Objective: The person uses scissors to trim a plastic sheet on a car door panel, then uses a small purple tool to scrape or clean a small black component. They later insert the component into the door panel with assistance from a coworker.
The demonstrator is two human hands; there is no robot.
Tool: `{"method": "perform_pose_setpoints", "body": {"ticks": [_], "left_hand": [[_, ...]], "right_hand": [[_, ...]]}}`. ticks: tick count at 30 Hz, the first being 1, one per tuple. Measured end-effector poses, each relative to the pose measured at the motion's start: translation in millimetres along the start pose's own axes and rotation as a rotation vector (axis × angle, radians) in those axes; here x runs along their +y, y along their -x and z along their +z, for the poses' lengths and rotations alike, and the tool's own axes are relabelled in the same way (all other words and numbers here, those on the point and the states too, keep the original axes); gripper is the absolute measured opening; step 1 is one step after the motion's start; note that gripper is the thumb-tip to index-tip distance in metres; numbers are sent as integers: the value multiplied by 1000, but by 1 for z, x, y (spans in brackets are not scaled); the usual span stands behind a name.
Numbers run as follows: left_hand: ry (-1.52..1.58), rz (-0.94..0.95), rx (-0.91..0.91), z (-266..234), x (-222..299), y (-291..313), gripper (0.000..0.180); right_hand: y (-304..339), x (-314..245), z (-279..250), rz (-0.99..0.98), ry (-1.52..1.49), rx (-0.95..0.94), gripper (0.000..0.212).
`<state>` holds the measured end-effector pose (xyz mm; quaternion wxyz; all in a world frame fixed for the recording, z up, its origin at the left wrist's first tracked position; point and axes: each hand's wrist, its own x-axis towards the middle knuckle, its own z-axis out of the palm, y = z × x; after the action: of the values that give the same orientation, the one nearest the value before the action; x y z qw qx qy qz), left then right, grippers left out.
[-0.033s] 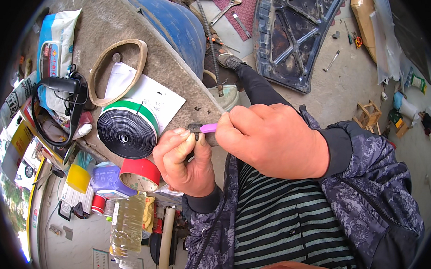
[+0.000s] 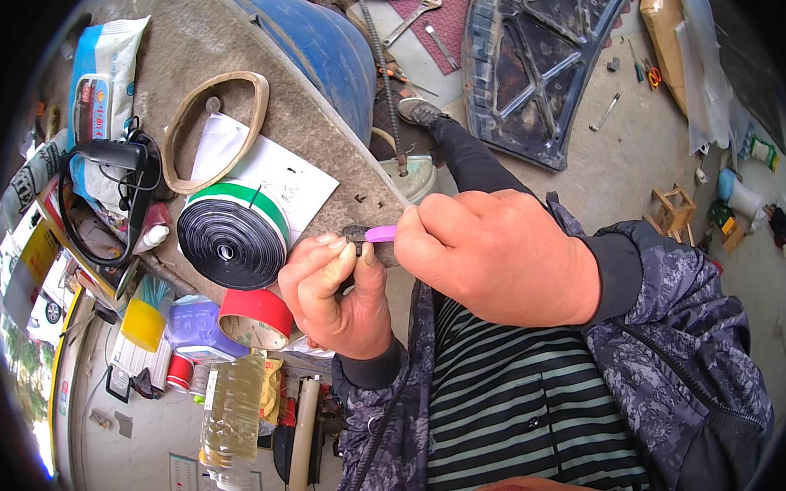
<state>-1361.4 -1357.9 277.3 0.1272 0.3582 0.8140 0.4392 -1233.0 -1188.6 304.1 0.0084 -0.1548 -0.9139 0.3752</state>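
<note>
Clenched right hand (image 2: 503, 263) grasps a slim purple strip (image 2: 380, 235), probably light and stiff, best held near its end; left hand (image 2: 343, 305) pinches a small dark piece (image 2: 355, 233).

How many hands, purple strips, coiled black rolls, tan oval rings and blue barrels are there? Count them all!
Bare hands (left hand, right hand): 2
Thin bright purple strip: 1
Coiled black roll with green outer band: 1
Tan oval ring: 1
Rounded blue barrel: 1
Total: 6
</note>
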Motion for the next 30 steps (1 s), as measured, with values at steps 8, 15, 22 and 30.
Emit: {"method": "perform_pose_setpoints", "body": {"ticks": [8, 15, 22, 30], "left_hand": [[11, 7, 1, 0, 1, -1, 31], [10, 8, 5, 1, -1, 0, 30], [36, -10, 25, 3, -2, 1, 31], [34, -19, 15, 2, 0, 0, 31]], "right_hand": [[3, -6, -4, 0, 63, -3, 28], [-2, -4, -1, -21, 110, -16, 28], [-4, 0, -2, -42, 52, 5, 26], [-3, 1, -4, -21, -13, -14, 27]]}}
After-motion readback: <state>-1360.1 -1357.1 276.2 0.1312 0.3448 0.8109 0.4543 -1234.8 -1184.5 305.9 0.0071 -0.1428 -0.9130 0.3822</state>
